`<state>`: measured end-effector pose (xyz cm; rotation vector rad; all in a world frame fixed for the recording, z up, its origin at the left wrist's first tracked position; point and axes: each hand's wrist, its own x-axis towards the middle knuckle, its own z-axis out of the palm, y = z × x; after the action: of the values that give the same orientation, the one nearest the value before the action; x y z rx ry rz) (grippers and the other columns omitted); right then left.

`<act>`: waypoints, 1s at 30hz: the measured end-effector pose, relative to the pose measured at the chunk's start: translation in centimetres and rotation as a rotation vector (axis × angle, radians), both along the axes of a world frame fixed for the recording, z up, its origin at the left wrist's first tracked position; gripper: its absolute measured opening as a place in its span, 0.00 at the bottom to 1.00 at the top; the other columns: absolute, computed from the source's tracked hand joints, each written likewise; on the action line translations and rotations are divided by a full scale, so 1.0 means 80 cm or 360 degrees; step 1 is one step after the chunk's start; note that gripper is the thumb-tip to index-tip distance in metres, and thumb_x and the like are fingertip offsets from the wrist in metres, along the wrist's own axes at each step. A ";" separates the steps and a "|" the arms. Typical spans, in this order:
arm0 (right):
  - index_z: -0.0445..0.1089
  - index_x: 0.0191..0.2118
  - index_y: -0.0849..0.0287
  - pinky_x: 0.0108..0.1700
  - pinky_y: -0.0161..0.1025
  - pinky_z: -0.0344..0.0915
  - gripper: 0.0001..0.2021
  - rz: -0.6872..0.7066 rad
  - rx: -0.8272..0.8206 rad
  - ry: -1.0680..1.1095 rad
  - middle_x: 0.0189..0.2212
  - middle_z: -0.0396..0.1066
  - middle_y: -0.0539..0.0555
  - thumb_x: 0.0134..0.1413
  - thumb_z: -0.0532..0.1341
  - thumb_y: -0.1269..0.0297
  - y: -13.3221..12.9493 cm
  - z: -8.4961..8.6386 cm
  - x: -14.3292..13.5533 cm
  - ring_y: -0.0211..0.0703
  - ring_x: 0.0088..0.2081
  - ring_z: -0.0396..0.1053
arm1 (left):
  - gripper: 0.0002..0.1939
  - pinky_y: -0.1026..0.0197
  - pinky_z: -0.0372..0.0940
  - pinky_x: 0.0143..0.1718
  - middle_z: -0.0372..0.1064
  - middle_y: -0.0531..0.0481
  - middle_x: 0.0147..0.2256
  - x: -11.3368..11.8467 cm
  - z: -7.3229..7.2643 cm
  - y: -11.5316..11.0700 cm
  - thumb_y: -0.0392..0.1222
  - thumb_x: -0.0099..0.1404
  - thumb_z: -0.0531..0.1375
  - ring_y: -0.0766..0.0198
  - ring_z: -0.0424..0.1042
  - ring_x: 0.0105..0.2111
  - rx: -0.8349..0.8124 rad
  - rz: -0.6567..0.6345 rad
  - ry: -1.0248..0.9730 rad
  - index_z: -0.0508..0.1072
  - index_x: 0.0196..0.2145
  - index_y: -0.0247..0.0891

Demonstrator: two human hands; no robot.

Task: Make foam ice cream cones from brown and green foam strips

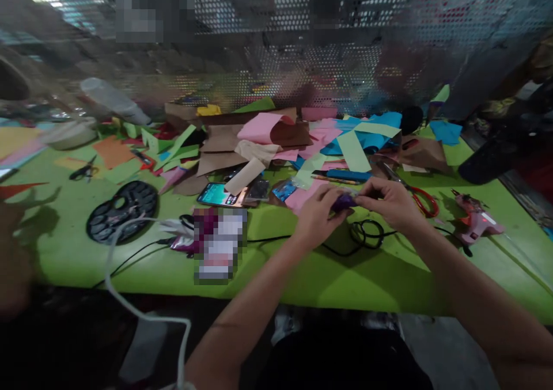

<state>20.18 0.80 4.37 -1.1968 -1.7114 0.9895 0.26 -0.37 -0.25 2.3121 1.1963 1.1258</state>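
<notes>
My left hand point(318, 216) is closed around a small purple thing point(343, 201), whose exact kind I cannot make out. A pale, shiny bit shows along its top edge. From the other side, the fingertips of my right hand point(392, 204) pinch its right end. Both hands are above the green tabletop point(268, 269). Under and beside them runs a coiled black cable point(366, 233). Pink paper point(298, 199) lies just left of my left hand, and red-handled scissors point(425, 203) lie beyond my right hand.
A pink glue gun point(479, 226) rests at the right. Coloured paper scraps point(268, 128) pile along the back by a perforated metal screen point(280, 73). On the left are a phone point(213, 194), a black palette-like tray point(123, 211), a white cable point(113, 280) and black scissors point(84, 171).
</notes>
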 end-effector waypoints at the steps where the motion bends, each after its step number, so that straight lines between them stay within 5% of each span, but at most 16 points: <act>1: 0.69 0.24 0.58 0.29 0.36 0.53 0.15 -0.0002 0.0002 -0.0009 0.21 0.65 0.47 0.46 0.71 0.53 -0.003 0.001 0.005 0.37 0.25 0.58 | 0.17 0.55 0.69 0.50 0.72 0.41 0.50 0.004 0.000 -0.003 0.47 0.69 0.62 0.55 0.74 0.50 0.0033 -0.0012 0.0031 0.71 0.52 0.39; 11: 0.71 0.25 0.59 0.28 0.35 0.55 0.20 0.0303 -0.0364 -0.0034 0.22 0.65 0.49 0.47 0.74 0.48 -0.028 0.008 0.047 0.37 0.26 0.60 | 0.16 0.55 0.69 0.40 0.75 0.41 0.43 0.031 0.004 -0.032 0.51 0.72 0.57 0.54 0.76 0.40 -0.0263 -0.0285 0.0317 0.70 0.48 0.35; 17: 0.74 0.29 0.59 0.28 0.35 0.54 0.19 0.0284 -0.0422 0.0032 0.23 0.65 0.49 0.55 0.68 0.46 -0.022 0.000 0.047 0.36 0.26 0.58 | 0.13 0.57 0.68 0.42 0.75 0.44 0.43 0.023 0.007 -0.026 0.47 0.70 0.58 0.56 0.75 0.41 -0.0487 -0.0296 0.0143 0.70 0.48 0.38; 25: 0.72 0.28 0.60 0.28 0.35 0.51 0.19 0.0159 -0.0377 0.0171 0.23 0.63 0.47 0.50 0.71 0.47 -0.024 -0.008 0.032 0.34 0.25 0.56 | 0.16 0.57 0.68 0.49 0.76 0.45 0.46 0.018 0.011 -0.018 0.51 0.68 0.60 0.57 0.73 0.45 -0.0638 -0.0280 -0.0300 0.70 0.49 0.38; 30: 0.70 0.27 0.59 0.27 0.35 0.52 0.22 0.0144 -0.0420 0.0238 0.22 0.63 0.46 0.44 0.74 0.45 -0.026 -0.004 0.025 0.34 0.25 0.55 | 0.13 0.60 0.66 0.40 0.73 0.50 0.36 0.018 0.011 -0.015 0.51 0.69 0.59 0.61 0.70 0.36 -0.0687 -0.0331 -0.0355 0.72 0.40 0.38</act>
<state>22.21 -1.27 4.03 -1.1841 -1.5629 1.3587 1.71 -1.61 0.59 1.8801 0.9758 0.9161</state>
